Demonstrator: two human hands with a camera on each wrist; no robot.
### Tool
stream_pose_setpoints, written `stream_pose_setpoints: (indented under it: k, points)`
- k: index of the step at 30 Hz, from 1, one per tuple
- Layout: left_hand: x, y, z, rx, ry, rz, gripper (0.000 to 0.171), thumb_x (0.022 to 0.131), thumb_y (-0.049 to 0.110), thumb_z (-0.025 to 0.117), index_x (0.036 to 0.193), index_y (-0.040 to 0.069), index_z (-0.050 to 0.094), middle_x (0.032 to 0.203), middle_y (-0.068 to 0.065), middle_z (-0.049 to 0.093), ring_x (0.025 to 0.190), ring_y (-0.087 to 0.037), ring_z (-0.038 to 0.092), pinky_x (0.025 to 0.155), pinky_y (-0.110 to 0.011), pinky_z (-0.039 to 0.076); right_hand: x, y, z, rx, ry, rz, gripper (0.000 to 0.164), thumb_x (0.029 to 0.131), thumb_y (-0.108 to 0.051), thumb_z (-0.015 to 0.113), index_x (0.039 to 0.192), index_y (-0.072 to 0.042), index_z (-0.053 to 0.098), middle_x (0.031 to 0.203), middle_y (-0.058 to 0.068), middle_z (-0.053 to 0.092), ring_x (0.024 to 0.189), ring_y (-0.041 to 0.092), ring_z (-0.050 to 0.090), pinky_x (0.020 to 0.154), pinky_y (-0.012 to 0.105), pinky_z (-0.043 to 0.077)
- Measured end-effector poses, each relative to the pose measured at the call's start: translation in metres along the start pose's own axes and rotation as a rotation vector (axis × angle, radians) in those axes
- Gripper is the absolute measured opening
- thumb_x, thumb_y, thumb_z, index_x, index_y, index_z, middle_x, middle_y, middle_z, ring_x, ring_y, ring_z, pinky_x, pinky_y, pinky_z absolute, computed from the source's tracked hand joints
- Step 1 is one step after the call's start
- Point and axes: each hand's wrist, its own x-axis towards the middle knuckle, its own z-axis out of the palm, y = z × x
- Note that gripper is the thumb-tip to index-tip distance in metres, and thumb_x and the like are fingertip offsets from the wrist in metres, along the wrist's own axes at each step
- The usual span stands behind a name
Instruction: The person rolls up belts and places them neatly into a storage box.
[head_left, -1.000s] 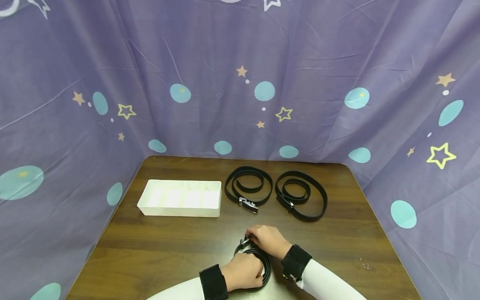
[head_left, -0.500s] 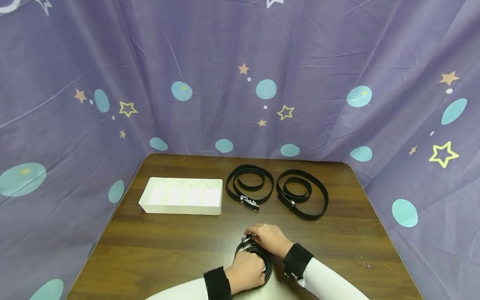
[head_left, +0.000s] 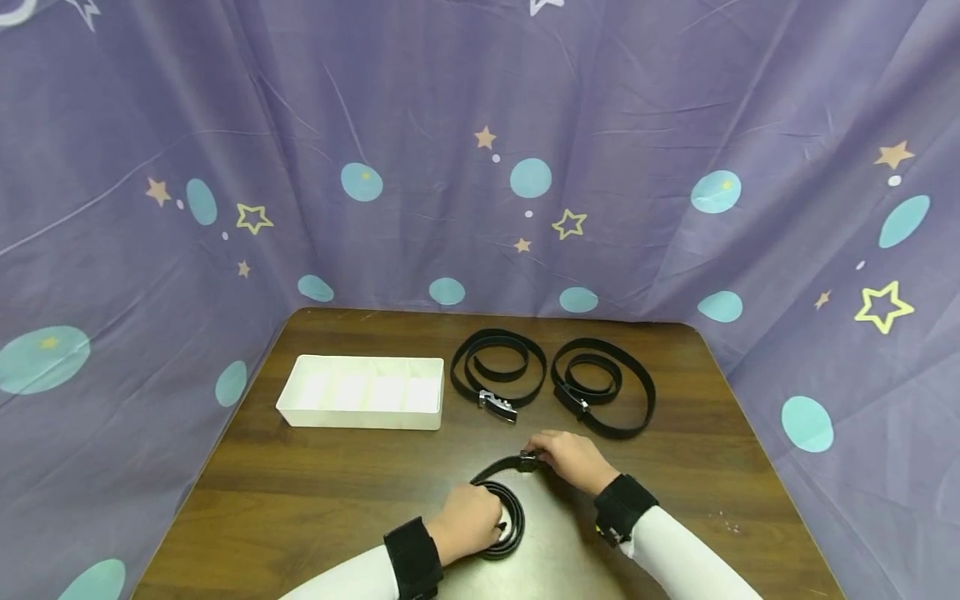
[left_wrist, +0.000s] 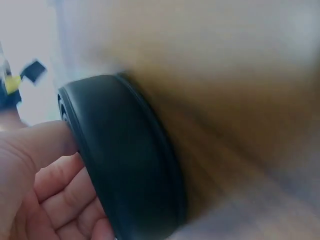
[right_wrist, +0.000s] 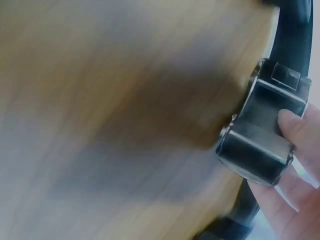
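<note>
A black belt [head_left: 517, 521] stands rolled in a coil near the front of the table, its buckle end [head_left: 531, 460] drawn out in an arc towards the back right. My left hand [head_left: 467, 518] grips the coil from the left. In the left wrist view, the thumb of the left hand [left_wrist: 45, 170] lies at the edge of the coiled belt [left_wrist: 115, 150], fingers curled beneath. My right hand [head_left: 576, 461] pinches the metal buckle. In the right wrist view, the thumb of the right hand [right_wrist: 295, 165] presses on the shiny dark buckle [right_wrist: 257, 132].
Two more black belts lie loosely coiled at the back: a left one [head_left: 541, 367] with a silver buckle and a right one [head_left: 649, 400]. Left of them stands a white divided box [head_left: 360, 419]. A purple curtain [head_left: 420, 108] hangs around the wooden table [head_left: 315, 483].
My right hand has moved right and slightly back, pulling the buckle end away from the coil. My left hand has shifted a little left with the coil.
</note>
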Motion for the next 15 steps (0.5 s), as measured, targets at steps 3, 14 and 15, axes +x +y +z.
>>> stream_pose_setpoints:
  k: [3, 14, 15]
  points:
    - [-0.001, -0.02, 0.002, -0.058, 0.014, -0.073, 0.038, 0.072, 0.036, 0.077, 0.049, 0.022, 0.05, 0.055, 0.005, 0.059, 0.053, -0.015, 0.057, 0.047, -0.033, 0.043, -0.022, 0.021, -0.009, -0.003, 0.014, 0.066, 0.024, 0.079, -0.006, 0.074, 0.095, -0.021, 0.066, 0.093, -0.01, 0.069, 0.084, 0.01, 0.067, 0.066, 0.03, 0.052]
    - [0.026, -0.069, 0.015, -0.127, 0.089, -0.177, 0.048, 0.074, 0.027, 0.074, 0.046, 0.023, 0.035, 0.045, 0.012, 0.036, 0.044, -0.009, 0.043, 0.043, -0.03, 0.036, -0.087, -0.014, -0.007, 0.098, -0.033, 0.003, 0.053, 0.074, 0.003, 0.066, 0.121, -0.019, 0.057, 0.11, 0.001, 0.042, 0.057, -0.006, 0.031, 0.046, 0.012, 0.029]
    - [0.03, -0.068, 0.016, -0.123, 0.086, -0.174, 0.048, 0.075, 0.027, 0.073, 0.045, 0.022, 0.037, 0.045, 0.012, 0.04, 0.045, -0.011, 0.046, 0.044, -0.031, 0.038, -0.088, -0.024, -0.004, 0.108, -0.039, -0.033, 0.048, 0.075, 0.0, 0.066, 0.118, -0.019, 0.057, 0.11, 0.001, 0.041, 0.058, -0.007, 0.03, 0.047, 0.011, 0.029]
